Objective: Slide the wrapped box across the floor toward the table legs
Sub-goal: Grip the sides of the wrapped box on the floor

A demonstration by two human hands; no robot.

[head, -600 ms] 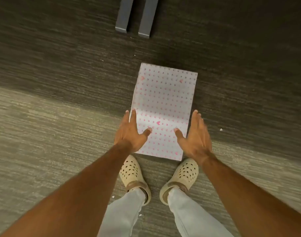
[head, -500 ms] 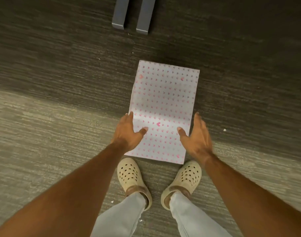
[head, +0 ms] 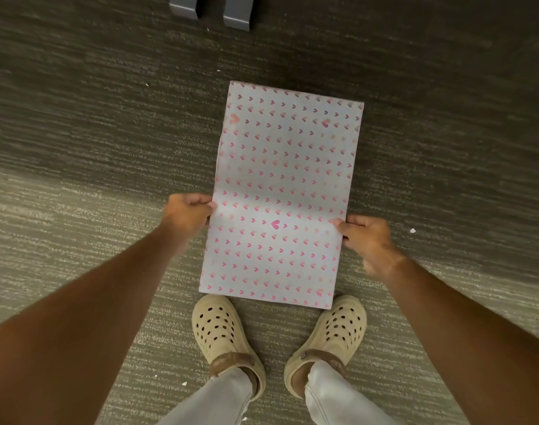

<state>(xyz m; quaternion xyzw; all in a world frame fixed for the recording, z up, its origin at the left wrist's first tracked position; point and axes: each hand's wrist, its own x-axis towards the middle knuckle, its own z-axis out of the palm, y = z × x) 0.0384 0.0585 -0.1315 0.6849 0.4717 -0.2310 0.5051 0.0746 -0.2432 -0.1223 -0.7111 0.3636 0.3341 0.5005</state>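
The wrapped box, covered in white paper with small pink hearts, lies flat on the grey carpet, its long axis pointing away from me. My left hand clasps its left edge, fingers curled over the side. On the opposite edge my right hand grips the same way, a little nearer to me. Two grey table legs stand at the top of the view, beyond the box's far end, with bare carpet between them and the box.
My two feet in beige clogs stand right behind the box's near edge. The carpet spreads out on all sides, darker in the shadow farther away. Small white specks lie on it.
Both hands have shifted from resting flat on the box's top to gripping its left and right edges. The view has moved closer to the box.
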